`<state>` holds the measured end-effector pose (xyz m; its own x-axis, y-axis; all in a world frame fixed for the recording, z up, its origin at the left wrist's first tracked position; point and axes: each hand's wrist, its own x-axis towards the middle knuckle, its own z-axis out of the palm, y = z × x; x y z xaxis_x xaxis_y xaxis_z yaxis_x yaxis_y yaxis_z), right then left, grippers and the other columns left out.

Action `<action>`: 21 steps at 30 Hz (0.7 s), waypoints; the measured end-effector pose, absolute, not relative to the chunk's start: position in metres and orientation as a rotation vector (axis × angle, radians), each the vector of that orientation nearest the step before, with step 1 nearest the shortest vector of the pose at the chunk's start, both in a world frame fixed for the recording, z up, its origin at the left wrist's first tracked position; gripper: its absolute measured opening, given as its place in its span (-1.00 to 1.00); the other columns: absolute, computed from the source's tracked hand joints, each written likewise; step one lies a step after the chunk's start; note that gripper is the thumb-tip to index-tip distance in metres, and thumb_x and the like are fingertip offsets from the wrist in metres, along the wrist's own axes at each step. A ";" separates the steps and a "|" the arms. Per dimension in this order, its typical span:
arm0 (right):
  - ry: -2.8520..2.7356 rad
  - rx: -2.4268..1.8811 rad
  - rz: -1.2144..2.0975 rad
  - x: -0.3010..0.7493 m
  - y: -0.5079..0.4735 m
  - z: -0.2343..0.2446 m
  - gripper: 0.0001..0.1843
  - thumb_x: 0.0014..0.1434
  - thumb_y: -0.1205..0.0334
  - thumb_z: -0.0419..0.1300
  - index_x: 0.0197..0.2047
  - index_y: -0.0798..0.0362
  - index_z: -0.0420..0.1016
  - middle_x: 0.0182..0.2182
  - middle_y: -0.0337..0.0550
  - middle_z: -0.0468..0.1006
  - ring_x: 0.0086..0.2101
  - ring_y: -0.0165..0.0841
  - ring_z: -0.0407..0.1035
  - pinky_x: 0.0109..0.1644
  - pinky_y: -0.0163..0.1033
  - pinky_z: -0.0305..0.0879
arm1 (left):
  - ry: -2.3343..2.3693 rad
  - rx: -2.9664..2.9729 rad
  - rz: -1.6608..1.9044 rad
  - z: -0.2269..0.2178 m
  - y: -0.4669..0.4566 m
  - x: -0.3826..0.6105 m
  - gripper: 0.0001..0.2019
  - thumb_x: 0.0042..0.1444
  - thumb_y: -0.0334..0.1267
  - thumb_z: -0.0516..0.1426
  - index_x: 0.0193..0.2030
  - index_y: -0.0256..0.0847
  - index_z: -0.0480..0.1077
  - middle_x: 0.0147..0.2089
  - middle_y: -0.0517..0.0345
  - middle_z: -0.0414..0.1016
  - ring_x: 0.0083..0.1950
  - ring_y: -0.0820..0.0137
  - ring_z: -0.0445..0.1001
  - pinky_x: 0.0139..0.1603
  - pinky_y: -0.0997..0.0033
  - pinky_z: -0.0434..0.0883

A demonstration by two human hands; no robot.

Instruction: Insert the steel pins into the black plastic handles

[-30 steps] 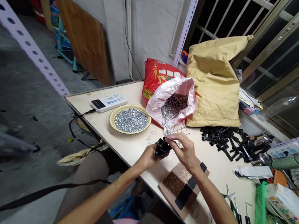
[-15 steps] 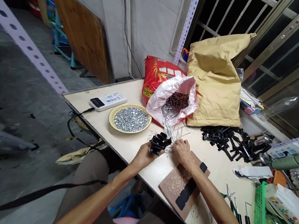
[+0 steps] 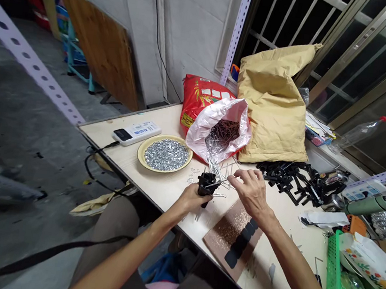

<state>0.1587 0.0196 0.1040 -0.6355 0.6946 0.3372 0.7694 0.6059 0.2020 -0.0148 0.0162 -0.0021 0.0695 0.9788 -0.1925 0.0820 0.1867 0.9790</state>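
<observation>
l hand [image 3: 190,199] grips blk plastic parts [image 3: 206,184], fingers wrapped. r hand [image 3: 251,189] part-closed, pinching thin metal pin [image 3: 218,183] at parts.

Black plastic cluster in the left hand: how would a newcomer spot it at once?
On the pale tabletop, find the open red bag with whitish lining, thin metal rods spilling from its mouth. Below it in view, the bare left hand grips the black plastic cluster. Unlike the loose black plastic pile farther right, it is held in a hand.
</observation>
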 end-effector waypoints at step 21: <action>-1.310 -1.222 1.792 0.144 0.019 0.039 -0.40 -0.16 -0.26 0.30 -0.29 0.14 0.49 -0.43 -0.12 0.53 -0.42 -0.34 0.40 -0.33 -0.22 0.37 | 0.836 0.759 0.855 0.023 0.013 -0.010 -0.55 -0.50 -0.20 0.43 -0.41 -0.34 0.46 -0.48 0.11 0.52 -0.47 0.40 0.46 -0.44 0.42 0.42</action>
